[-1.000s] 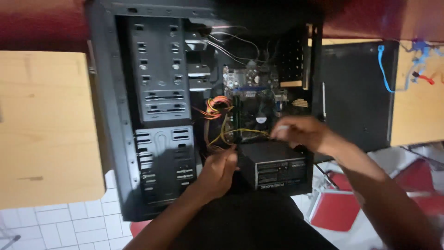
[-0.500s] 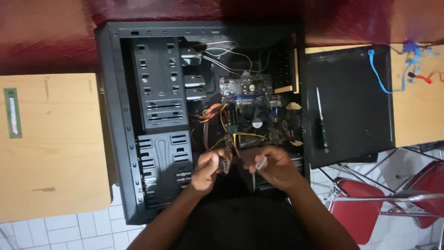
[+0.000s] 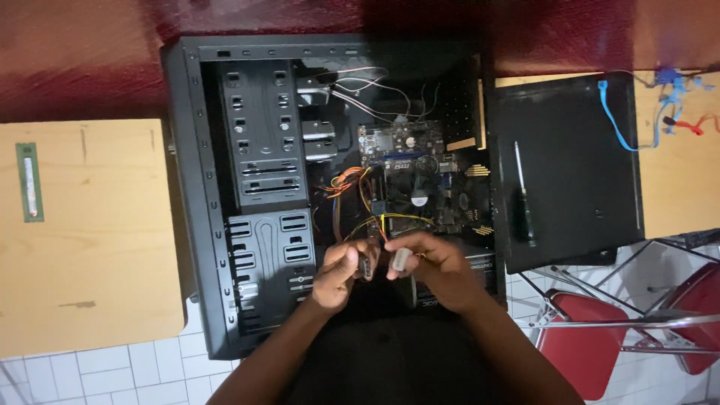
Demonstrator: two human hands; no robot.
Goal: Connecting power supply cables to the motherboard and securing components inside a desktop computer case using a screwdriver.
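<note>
Over the open computer case (image 3: 202, 225), just below its motherboard (image 3: 409, 180), my left hand (image 3: 337, 274) pinches a dark connector (image 3: 366, 266) and my right hand (image 3: 439, 270) a white plug (image 3: 401, 259), ends facing for mating.

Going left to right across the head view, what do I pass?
Green memory stick on the wooden desk → black drive cage of the open computer case → motherboard → screwdriver on the black side panel → blue cable → red chair.
</note>
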